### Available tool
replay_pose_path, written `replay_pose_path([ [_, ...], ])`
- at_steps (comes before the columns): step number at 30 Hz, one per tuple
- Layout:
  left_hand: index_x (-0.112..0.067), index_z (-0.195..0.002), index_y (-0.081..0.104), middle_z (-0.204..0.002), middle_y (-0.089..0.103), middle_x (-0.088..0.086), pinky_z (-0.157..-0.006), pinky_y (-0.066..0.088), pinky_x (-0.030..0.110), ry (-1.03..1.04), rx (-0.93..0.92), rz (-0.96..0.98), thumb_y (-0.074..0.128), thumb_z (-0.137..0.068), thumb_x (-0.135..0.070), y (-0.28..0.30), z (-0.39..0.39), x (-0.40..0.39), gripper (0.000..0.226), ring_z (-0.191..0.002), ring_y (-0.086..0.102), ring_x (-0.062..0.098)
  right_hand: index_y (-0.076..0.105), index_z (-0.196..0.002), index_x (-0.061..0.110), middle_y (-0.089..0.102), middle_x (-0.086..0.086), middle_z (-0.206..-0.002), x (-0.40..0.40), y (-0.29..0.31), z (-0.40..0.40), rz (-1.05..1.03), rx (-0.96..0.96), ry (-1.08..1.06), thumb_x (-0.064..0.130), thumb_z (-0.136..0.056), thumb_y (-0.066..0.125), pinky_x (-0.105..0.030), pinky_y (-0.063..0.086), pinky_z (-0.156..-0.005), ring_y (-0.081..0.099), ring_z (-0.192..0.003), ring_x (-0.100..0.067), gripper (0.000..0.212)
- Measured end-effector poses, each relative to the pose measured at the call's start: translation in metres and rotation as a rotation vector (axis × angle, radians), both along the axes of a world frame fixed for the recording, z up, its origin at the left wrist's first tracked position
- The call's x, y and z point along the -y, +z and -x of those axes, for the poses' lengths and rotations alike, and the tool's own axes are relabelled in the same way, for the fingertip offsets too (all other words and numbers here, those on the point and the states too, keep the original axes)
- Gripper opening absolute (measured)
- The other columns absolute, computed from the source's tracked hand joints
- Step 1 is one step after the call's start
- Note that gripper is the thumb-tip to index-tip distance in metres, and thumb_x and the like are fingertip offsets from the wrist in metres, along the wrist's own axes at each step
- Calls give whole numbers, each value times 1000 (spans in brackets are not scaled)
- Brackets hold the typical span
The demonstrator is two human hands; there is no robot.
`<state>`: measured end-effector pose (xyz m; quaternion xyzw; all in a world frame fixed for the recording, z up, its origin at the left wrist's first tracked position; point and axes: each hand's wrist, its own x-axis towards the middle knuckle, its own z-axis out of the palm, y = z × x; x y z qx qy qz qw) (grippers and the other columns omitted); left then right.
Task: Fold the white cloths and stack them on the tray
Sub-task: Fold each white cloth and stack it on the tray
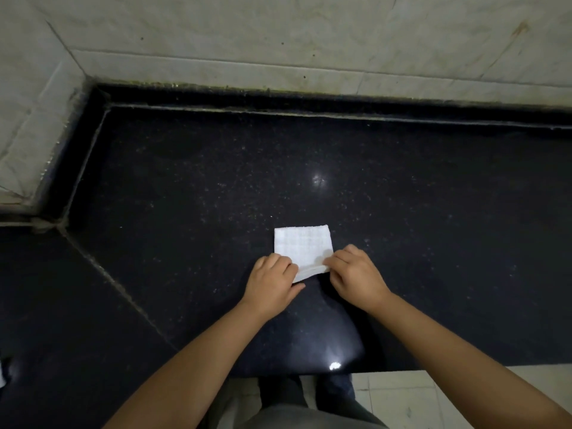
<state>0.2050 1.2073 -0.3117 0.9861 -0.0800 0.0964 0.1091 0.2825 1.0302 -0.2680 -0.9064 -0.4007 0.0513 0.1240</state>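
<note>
A small white cloth (301, 246) with a checked weave lies folded into a near square on the black stone counter (185, 187), close to its front edge. My left hand (272, 281) pinches the cloth's near left corner with curled fingers. My right hand (356, 272) pinches the near right corner. The near edge of the cloth is lifted slightly between both hands and shows layered folds. No tray is in view.
Pale tiled walls (278, 51) close the counter at the back and the left, meeting in a corner at the upper left. A seam runs diagonally across the counter on the left. A bit of something white (2, 374) shows at the far left edge. Floor tiles (433, 394) lie below.
</note>
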Motion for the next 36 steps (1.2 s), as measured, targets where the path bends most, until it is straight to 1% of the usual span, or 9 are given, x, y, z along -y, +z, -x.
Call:
replay_pose_path([
  [4, -14, -82, 62, -65, 63, 0, -67, 32, 26, -91, 210, 54, 46, -75, -11, -2, -8, 12, 18, -71, 38, 14, 70, -76, 11, 66, 0, -64, 21, 19, 13, -97, -61, -85, 23, -75, 38, -17, 45, -55, 57, -57, -19, 34],
  [10, -14, -96, 49, -69, 64, 1, -61, 31, 27, -399, 354, -39, 48, -78, -12, 38, -45, 84, 18, -65, 46, 17, 67, -90, 2, 64, -13, -73, 119, 54, 16, -135, -127, -257, 24, -79, 34, -30, 53, -61, 62, -67, -30, 41],
  [14, -12, -98, 50, -68, 61, 2, -58, 30, 28, -568, 435, -59, 55, -78, -12, 58, -82, 182, 20, -68, 36, 16, 66, -97, 2, 63, -14, -76, 224, 72, 26, -93, -64, -407, 11, -79, 45, -35, 53, -55, 63, -67, -34, 29],
  [19, -12, -95, 46, -67, 59, 0, -44, 40, 26, -765, 355, -167, 40, -67, -10, 91, -107, 356, 29, -57, 53, 17, 59, -114, 4, 57, -17, -97, 383, 86, 52, -150, -43, -663, 4, -89, 43, -44, 51, -75, 59, -87, -35, 30],
  [28, -13, -85, 44, -65, 56, 2, -36, 27, 23, -1090, 233, -334, 35, -67, -15, 167, -111, 627, 21, -50, 55, 19, 64, -79, -7, 61, -27, -75, 613, 139, 97, -302, 40, -1044, 7, -79, 43, -29, 34, -66, 60, -71, -31, 25],
  [30, -7, -95, 54, -83, 58, 9, -44, 31, 29, -1116, 213, -320, 37, -78, -12, 186, -117, 676, 25, -68, 60, 26, 64, -87, -6, 59, -18, -75, 652, 154, 94, -365, 56, -1099, 9, -87, 41, -27, 38, -69, 53, -68, -21, 28],
  [32, -6, -115, 53, -110, 52, 12, -65, 40, 37, -1089, 121, -282, 37, -96, -16, 198, -130, 721, 27, -97, 55, 30, 64, -93, -5, 55, -6, -77, 692, 166, 85, -404, 28, -1169, 2, -91, 44, -24, 44, -72, 55, -64, -13, 22],
  [34, -8, -121, 52, -117, 50, 11, -80, 41, 39, -1096, -22, -204, 35, -100, -23, 213, -143, 761, 31, -105, 52, 29, 65, -93, -4, 56, -7, -81, 731, 174, 72, -439, 35, -1207, -1, -88, 48, -27, 48, -76, 62, -67, -14, 18],
  [36, -10, -122, 53, -116, 52, 9, -83, 40, 35, -1115, -32, -129, 37, -100, -25, 224, -164, 797, 31, -106, 52, 26, 67, -93, -3, 61, -15, -85, 768, 182, 53, -387, 71, -1207, 1, -84, 55, -29, 40, -73, 57, -77, -23, 15],
])
